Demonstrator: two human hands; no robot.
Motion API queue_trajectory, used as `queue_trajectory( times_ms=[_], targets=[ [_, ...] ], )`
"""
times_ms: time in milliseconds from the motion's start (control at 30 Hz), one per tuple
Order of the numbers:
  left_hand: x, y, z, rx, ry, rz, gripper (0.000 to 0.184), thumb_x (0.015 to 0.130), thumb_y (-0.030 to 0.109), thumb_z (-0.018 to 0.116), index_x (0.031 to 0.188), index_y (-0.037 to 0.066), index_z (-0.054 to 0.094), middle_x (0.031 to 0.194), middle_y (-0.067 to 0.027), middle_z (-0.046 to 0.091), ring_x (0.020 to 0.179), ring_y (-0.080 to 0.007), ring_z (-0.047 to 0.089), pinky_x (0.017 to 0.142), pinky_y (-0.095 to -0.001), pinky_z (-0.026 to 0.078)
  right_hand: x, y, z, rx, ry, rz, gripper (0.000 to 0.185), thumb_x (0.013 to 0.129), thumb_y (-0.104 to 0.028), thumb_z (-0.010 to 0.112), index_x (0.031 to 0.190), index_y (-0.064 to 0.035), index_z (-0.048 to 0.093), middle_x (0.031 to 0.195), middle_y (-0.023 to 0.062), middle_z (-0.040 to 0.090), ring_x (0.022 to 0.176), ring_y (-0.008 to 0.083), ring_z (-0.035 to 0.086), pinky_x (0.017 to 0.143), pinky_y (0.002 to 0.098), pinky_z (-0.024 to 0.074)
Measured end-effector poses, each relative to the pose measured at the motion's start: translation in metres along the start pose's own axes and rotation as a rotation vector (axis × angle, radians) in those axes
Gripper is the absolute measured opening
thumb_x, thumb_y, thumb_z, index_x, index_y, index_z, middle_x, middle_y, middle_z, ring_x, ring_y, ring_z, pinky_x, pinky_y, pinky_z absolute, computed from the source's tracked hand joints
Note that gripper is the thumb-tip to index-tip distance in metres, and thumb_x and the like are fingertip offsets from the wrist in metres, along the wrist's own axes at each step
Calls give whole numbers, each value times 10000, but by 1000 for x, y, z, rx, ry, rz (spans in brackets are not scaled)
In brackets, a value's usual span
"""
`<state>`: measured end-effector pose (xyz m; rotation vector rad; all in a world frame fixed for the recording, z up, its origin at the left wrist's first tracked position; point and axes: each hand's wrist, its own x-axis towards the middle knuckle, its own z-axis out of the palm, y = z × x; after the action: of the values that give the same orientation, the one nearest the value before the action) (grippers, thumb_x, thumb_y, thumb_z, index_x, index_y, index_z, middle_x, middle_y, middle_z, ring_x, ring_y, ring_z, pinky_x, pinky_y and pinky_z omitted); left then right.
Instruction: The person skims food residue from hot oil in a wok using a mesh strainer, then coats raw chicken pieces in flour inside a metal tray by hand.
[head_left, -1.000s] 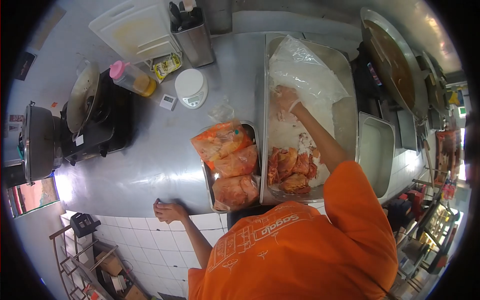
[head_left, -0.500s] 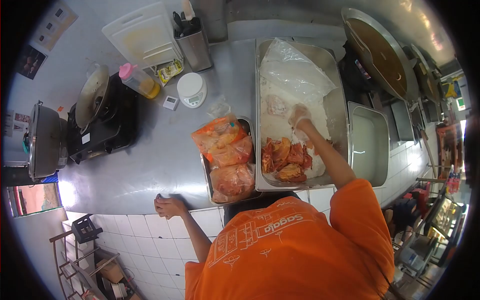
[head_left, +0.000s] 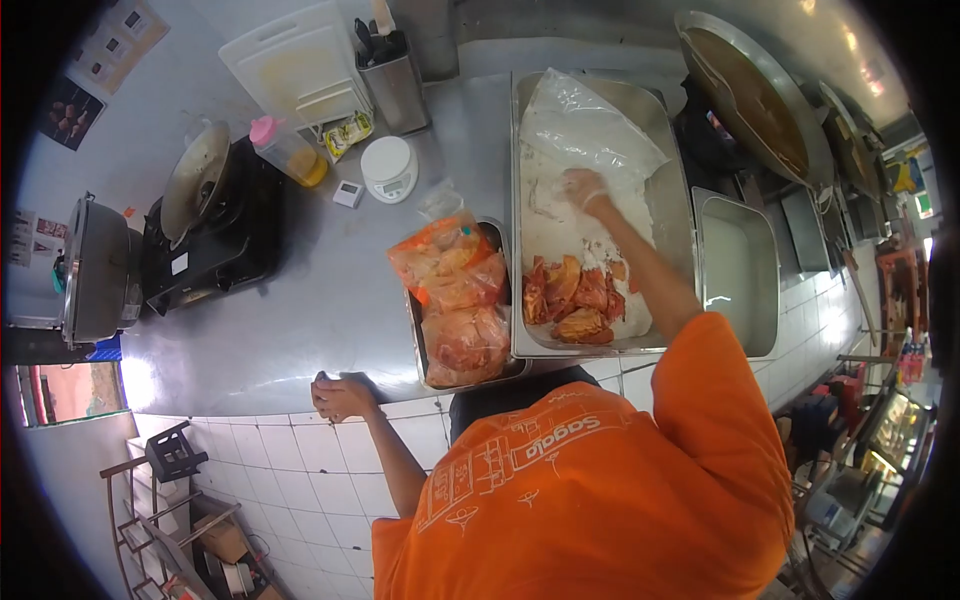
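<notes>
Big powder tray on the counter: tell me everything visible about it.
The big tray is rectangular, deep-walled, silvery and metal-looking, with a flat rim. It lies upright, long side running away from the person. White powder covers much of its floor. A clear plastic bag lies at the far end, reddish-orange meat-like pieces at the near left. The right hand is inside, over the powder; contact with metal can't be seen.
</notes>
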<state>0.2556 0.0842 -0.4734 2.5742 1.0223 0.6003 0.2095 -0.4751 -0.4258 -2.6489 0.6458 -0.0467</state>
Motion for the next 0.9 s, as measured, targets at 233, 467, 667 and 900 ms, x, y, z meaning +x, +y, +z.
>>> queue_trajectory(
  times_ms=[233, 467, 667, 900],
  targets=[
    [-1, 11, -12, -90, -50, -24, 447, 983, 427, 214, 1049, 194, 590, 1223, -61, 492, 1185, -303, 373, 911, -572, 296, -79, 51, -35, -276, -276, -54, 470, 753, -326, 645, 1100, -13, 590, 1093, 220, 611, 1006, 364, 587, 878, 421, 459],
    [-2, 9, -11, -84, -62, -30, 457, 986, 437, 193, 1049, 209, 584, 1244, -52, 482, 1204, -301, 357, 915, -577, 296, -105, 49, -62, 295, -590, 197, 492, 686, -277, 722, 1082, -9, 608, 998, 179, 646, 934, 273, 612, 819, 368, 473],
    [-4, 13, -19, -107, -84, -57, 456, 988, 443, 197, 1048, 209, 584, 1244, -41, 481, 1217, -290, 343, 913, -580, 293, -102, 70, -70, 282, -141, 57, 502, 673, -221, 728, 1120, -33, 598, 1044, 151, 643, 947, 240, 617, 818, 348, 487],
    [-3, 12, -18, -142, -77, -56, 439, 988, 431, 213, 1044, 208, 586, 1246, -39, 471, 1225, -284, 328, 926, -567, 275, -114, 27, -95, -272, -244, 107, 377, 829, -204, 512, 1177, -70, 574, 1204, 161, 588, 1100, 289, 571, 930, 406, 461]
  ],
)
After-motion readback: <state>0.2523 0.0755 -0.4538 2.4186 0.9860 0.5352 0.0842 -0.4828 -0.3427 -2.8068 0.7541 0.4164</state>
